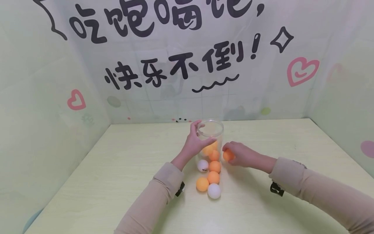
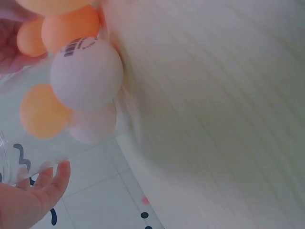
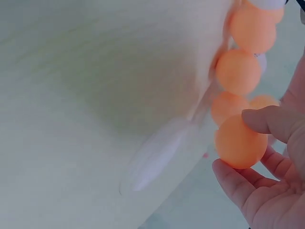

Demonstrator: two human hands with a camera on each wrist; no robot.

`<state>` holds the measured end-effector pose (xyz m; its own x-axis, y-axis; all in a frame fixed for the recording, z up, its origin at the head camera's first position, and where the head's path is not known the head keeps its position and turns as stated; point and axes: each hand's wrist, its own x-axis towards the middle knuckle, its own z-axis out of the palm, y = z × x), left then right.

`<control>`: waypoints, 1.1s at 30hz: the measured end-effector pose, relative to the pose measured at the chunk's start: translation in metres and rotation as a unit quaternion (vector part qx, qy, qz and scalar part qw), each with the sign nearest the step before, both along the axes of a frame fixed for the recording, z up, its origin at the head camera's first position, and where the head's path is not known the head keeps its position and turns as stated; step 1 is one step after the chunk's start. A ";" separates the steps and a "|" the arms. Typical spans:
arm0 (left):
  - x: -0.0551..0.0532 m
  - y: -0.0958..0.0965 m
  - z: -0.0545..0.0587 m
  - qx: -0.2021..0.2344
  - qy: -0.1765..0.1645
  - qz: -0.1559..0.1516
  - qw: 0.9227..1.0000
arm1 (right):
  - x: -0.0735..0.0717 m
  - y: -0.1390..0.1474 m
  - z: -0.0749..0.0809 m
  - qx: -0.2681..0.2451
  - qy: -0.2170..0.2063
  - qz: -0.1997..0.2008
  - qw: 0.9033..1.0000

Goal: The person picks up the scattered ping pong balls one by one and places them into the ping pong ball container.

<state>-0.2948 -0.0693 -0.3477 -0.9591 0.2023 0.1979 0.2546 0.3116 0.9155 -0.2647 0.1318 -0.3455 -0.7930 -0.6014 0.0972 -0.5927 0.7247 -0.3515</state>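
Toward the back of the table a clear cup [image 1: 219, 130] stands upright, with ping-pong balls showing through its wall. My left hand [image 1: 195, 142] grips the cup from the left, thumb on the near side and fingers around the far side. Just right of the cup, my right hand [image 1: 244, 155] pinches an orange ping-pong ball [image 3: 239, 142] between thumb and fingers. In front of the cup lie a printed white ball [image 1: 203, 165], orange balls [image 1: 213, 177], a yellow-orange ball [image 1: 202, 184] and a plain white ball [image 1: 214, 191].
The pale wooden table [image 1: 131, 175] extends on both sides of the balls. Behind it hangs a white backdrop [image 1: 163, 104] with black lettering and pink hearts. Light side panels [image 1: 344, 97] border the table. Dark straps with cameras [image 1: 277, 189] sit at both wrists.
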 end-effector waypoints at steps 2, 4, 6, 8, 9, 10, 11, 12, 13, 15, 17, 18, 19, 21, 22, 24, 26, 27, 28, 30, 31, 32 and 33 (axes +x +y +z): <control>0.000 0.000 0.000 0.001 -0.001 0.001 1.000 | -0.002 0.002 0.006 0.004 0.007 0.002 1.000; -0.001 0.001 0.001 0.002 -0.001 0.002 1.000 | -0.004 0.003 0.011 0.006 0.012 0.003 1.000; -0.001 0.001 0.001 0.002 -0.003 0.003 1.000 | -0.006 0.005 0.016 0.006 0.018 0.003 1.000; -0.002 0.001 0.001 0.001 -0.006 0.004 1.000 | -0.008 0.007 0.021 0.004 0.022 0.003 1.000; -0.003 0.002 0.000 0.001 -0.007 0.004 1.000 | -0.009 0.007 0.023 0.003 0.025 0.004 1.000; -0.003 0.002 0.000 0.002 -0.007 0.005 1.000 | -0.010 0.008 0.026 0.002 0.029 0.004 1.000; -0.003 0.002 0.000 0.002 -0.008 0.004 1.000 | -0.011 0.008 0.029 0.000 0.030 0.002 1.000; -0.004 0.002 0.000 0.003 -0.007 0.004 1.000 | -0.011 0.009 0.032 -0.002 0.033 0.002 0.999; -0.004 0.002 -0.001 0.003 -0.007 0.004 1.000 | -0.012 0.009 0.034 -0.004 0.037 0.002 0.999; -0.005 0.002 -0.001 0.006 -0.006 0.003 1.000 | -0.014 0.011 0.039 -0.008 0.047 0.002 0.999; -0.005 0.003 -0.001 0.006 -0.007 0.003 1.000 | -0.015 0.012 0.044 -0.012 0.054 0.001 0.998; -0.005 0.003 -0.001 0.006 -0.007 0.003 1.000 | -0.016 0.012 0.047 -0.015 0.058 0.002 0.998; -0.005 0.003 0.000 0.007 -0.008 0.003 1.000 | -0.017 0.013 0.049 -0.015 0.062 0.002 0.998; -0.005 0.004 0.000 0.008 -0.008 0.003 1.000 | -0.019 0.014 0.055 -0.016 0.069 0.002 0.997; -0.005 0.004 0.000 0.008 -0.009 0.004 1.000 | -0.019 0.014 0.057 -0.016 0.070 0.000 0.997; -0.005 0.005 0.001 0.008 -0.009 0.005 1.000 | -0.021 0.015 0.062 -0.015 0.073 -0.003 0.997; -0.005 0.005 0.001 0.007 -0.009 0.006 1.000 | -0.023 0.015 0.067 -0.013 0.074 -0.006 0.997; -0.006 0.006 0.000 0.007 -0.009 0.007 1.000 | -0.023 0.015 0.070 -0.014 0.075 -0.007 0.997; -0.006 0.006 0.000 0.007 -0.010 0.008 1.000 | -0.023 0.015 0.072 -0.016 0.074 -0.009 0.997; -0.006 0.006 0.000 0.007 -0.010 0.008 1.000 | -0.025 0.014 0.077 -0.021 0.080 -0.004 0.997; -0.006 0.006 0.000 0.007 -0.010 0.008 1.000 | -0.026 0.013 0.079 -0.025 0.081 -0.002 0.996; -0.007 0.006 0.000 0.009 -0.009 0.009 1.000 | -0.026 0.012 0.081 -0.029 0.082 0.000 0.996; -0.007 0.006 -0.001 0.010 -0.009 0.009 1.000 | -0.027 0.012 0.083 -0.033 0.083 0.001 0.996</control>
